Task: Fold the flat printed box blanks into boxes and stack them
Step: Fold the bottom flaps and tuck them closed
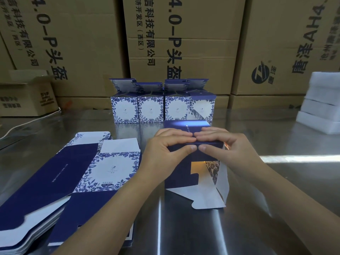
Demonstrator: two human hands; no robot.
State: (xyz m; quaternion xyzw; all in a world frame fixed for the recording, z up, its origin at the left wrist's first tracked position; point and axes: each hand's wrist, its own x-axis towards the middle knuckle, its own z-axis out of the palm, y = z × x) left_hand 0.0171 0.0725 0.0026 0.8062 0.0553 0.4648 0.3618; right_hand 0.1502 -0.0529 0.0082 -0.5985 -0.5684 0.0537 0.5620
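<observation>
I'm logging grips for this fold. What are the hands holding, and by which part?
Left hand and right hand both pinch the half-folded box along its top near edge, fingers above, thumbs in front.

Reflective steel table. Printed brown cartons stacked at 12 o'clock. Small open carton at 10 o'clock. White foam blocks at 2 o'clock.
</observation>
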